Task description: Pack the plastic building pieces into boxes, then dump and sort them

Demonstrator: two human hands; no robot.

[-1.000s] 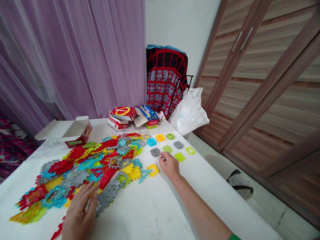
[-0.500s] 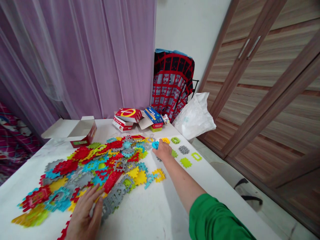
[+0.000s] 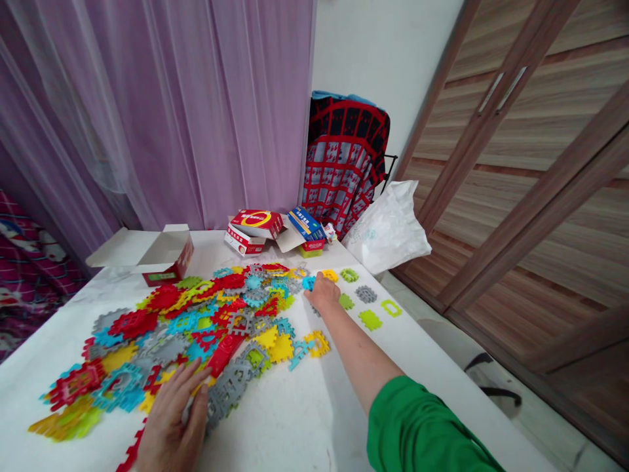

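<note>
A spread-out pile of plastic interlocking building pieces (image 3: 167,351) in red, blue, yellow, grey and green covers the left and middle of the white table (image 3: 275,419). My left hand (image 3: 171,419) rests at the pile's near edge, fingers stretched out, beside a long red piece (image 3: 225,354). Farther off, my right hand (image 3: 324,293) reaches to the pile's right end. Its fingers are closed at a blue piece (image 3: 308,283), which is partly covered by them. Just right of that hand lie separate flat pieces: a green one (image 3: 370,320), a grey one (image 3: 366,294) and a green frame (image 3: 391,308).
An open red-and-white box (image 3: 170,262) stands at the back left. Small red boxes (image 3: 253,226) and a blue box (image 3: 305,224) sit at the back edge. Past the right edge are a white plastic bag (image 3: 390,229) and a wooden wardrobe (image 3: 531,164).
The whole view has shifted slightly, with things appearing a little farther right. Both hands keep nearly the same places, the right one still at the blue piece.
</note>
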